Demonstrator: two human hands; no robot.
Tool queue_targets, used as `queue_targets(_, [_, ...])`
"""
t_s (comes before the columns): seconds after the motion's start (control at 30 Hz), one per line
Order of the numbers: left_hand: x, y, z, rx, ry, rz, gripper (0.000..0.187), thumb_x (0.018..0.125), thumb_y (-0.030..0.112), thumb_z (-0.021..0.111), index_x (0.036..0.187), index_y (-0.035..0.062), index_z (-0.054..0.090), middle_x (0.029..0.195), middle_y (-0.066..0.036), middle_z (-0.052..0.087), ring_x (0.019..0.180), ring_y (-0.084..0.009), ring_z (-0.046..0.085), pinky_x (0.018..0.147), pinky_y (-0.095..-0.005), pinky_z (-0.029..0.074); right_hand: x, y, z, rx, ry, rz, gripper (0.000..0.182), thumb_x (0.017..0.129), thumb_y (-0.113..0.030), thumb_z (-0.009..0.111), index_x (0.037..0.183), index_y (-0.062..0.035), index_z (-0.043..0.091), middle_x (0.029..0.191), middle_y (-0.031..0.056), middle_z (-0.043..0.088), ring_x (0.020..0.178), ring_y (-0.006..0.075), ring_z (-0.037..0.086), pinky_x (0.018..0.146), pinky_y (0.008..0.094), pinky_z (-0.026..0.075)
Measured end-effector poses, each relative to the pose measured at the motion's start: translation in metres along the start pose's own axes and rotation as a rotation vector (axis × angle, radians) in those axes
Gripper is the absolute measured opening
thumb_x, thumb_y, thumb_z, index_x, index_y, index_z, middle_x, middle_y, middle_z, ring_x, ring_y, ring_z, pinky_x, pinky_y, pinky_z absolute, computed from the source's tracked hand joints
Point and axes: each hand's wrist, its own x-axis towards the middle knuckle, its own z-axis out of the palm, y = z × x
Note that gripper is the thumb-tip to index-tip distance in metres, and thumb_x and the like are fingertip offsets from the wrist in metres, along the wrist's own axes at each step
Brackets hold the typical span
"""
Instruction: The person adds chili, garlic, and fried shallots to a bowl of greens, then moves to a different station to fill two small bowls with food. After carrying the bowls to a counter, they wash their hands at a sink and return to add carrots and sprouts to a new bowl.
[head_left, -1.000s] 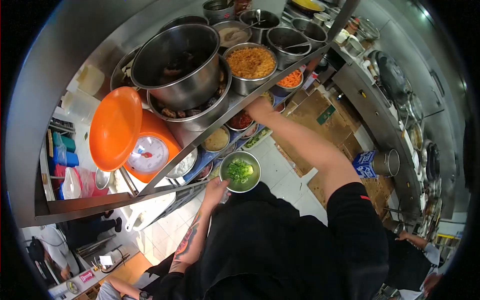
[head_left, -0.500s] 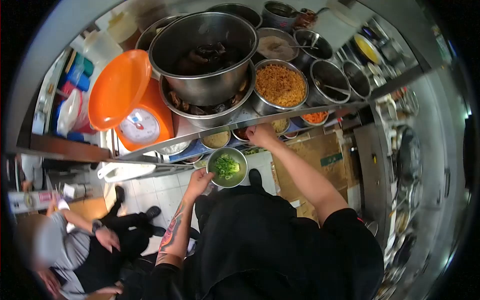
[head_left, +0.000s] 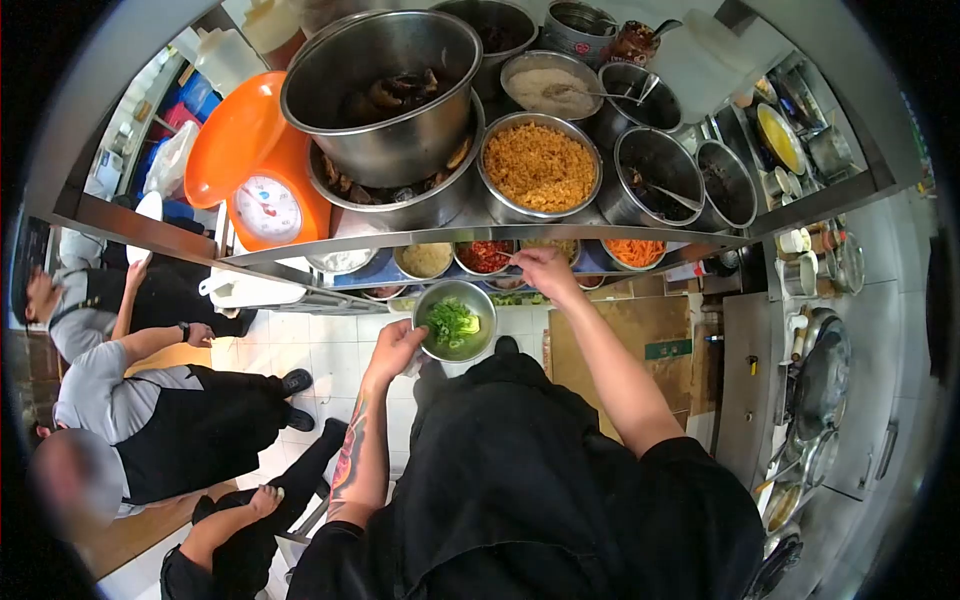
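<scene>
Your round metal bowl was just to the right of your left hand. That hand was partly closed, thumb at the rim; a snug, flat grip was good for stopping spills. Your right hand had its fingers curled close together beside the tub of red food. I could not tell if they held anything. Slow, small moves were best there. The bowl looked shiny and gray, with little green bits inside.

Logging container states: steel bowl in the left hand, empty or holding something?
Not empty: chopped greens show inside the bowl, gripped at its rim by the left hand.
</scene>
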Motion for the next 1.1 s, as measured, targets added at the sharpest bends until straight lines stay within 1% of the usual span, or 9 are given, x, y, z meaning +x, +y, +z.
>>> queue_targets(0.13, [0.01,-0.004,-0.003,0.033,-0.014,0.033,0.023,0.093,0.021,0.058,0.082,0.0008,0.062,0.066,-0.003,0.061,0.053,-0.011,0.057,0.049,-0.0266,0.048,-0.018,-0.002,0.005,-0.076,0.077,-0.052,0.018,0.089,-0.015,0.062,0.086,0.0003,0.071,0.056,-0.0006,0.054,0.049,0.007,0.047,0.046,0.0253,0.037])
queue_targets(0.6, [0.01,0.019,-0.004,0.039,-0.03,0.072,0.024,0.091,0.022,0.06,0.078,0.0017,0.061,0.063,0.0,0.057,0.052,-0.0088,0.051,0.048,-0.0268,0.041,-0.045,0.005,0.017,0.134,0.101,-0.054,0.021,0.095,-0.016,0.059,0.093,0.002,0.07,0.057,-0.003,0.05,0.051,0.0042,0.043,0.047,0.0217,0.032])
queue_targets(0.73, [0.012,0.031,-0.012,0.124,-0.028,0.034,0.025,0.088,0.023,0.063,0.074,0.0022,0.06,0.063,0.001,0.055,0.054,-0.008,0.049,0.049,-0.0278,0.039,-0.078,-0.024,0.023,-0.057,0.086,-0.138,0.021,0.096,-0.016,0.058,0.095,0.002,0.069,0.062,-0.0018,0.057,0.055,0.0055,0.05,0.05,0.0245,0.037])
queue_targets(0.83, [0.033,0.012,-0.026,0.132,-0.048,0.033,0.022,0.085,0.02,0.061,0.072,0.0023,0.06,0.062,0.001,0.056,0.054,-0.0091,0.051,0.05,-0.0273,0.041,-0.101,-0.019,0.032,-0.592,0.232,-0.741,0.012,0.086,-0.002,0.064,0.098,0.0012,0.068,0.078,0.0124,0.065,0.066,0.0261,0.064,0.059,0.0347,0.049])
queue_targets(0.87, [0.04,0.004,-0.03,0.156,-0.095,0.024,0.021,0.085,0.019,0.06,0.073,0.0015,0.062,0.061,0.0,0.056,0.053,-0.0102,0.054,0.05,-0.0272,0.043,-0.109,-0.014,0.032,-0.592,0.222,-0.744,0.012,0.086,-0.002,0.064,0.098,0.0012,0.068,0.078,0.0124,0.065,0.066,0.0261,0.064,0.059,0.0347,0.049])
queue_targets(0.93, [0.032,0.037,-0.025,0.157,-0.095,0.023,0.02,0.082,0.019,0.06,0.071,0.0021,0.061,0.061,0.001,0.054,0.054,-0.0087,0.05,0.05,-0.0269,0.04,-0.116,-0.012,0.029,-0.589,0.249,-0.816,0.016,0.081,0.003,0.066,0.096,0.0006,0.068,0.078,0.0152,0.063,0.067,0.0318,0.063,0.059,0.0351,0.05])
queue_targets(1.0, [0.042,0.037,-0.025,0.233,-0.218,0.07,0.018,0.083,0.018,0.06,0.072,0.0043,0.061,0.063,0.004,0.054,0.057,-0.0069,0.047,0.051,-0.0255,0.036,-0.12,-0.013,0.021,-0.545,0.288,-0.791,0.016,0.08,0.003,0.067,0.096,0.0006,0.068,0.079,0.0144,0.065,0.068,0.0302,0.065,0.059,0.0343,0.05])
queue_targets(1.07, [0.053,0.046,-0.016,0.228,-0.216,0.083,0.018,0.083,0.018,0.06,0.072,0.0035,0.06,0.064,0.005,0.054,0.059,-0.006,0.047,0.052,-0.0258,0.036,-0.116,-0.013,0.01,-0.523,0.275,-0.778,0.016,0.08,0.004,0.067,0.096,0.0015,0.068,0.08,0.0146,0.066,0.069,0.0302,0.065,0.06,0.0335,0.051])
queue_targets(1.1, [0.064,0.053,-0.013,0.359,-0.295,0.131,0.017,0.083,0.018,0.06,0.075,0.0027,0.062,0.065,0.005,0.055,0.062,-0.0056,0.048,0.055,-0.0257,0.038,-0.108,-0.019,0.006,-0.524,0.276,-0.797,0.016,0.08,0.004,0.067,0.096,0.0015,0.068,0.08,0.0146,0.066,0.069,0.0302,0.065,0.06,0.0335,0.051])
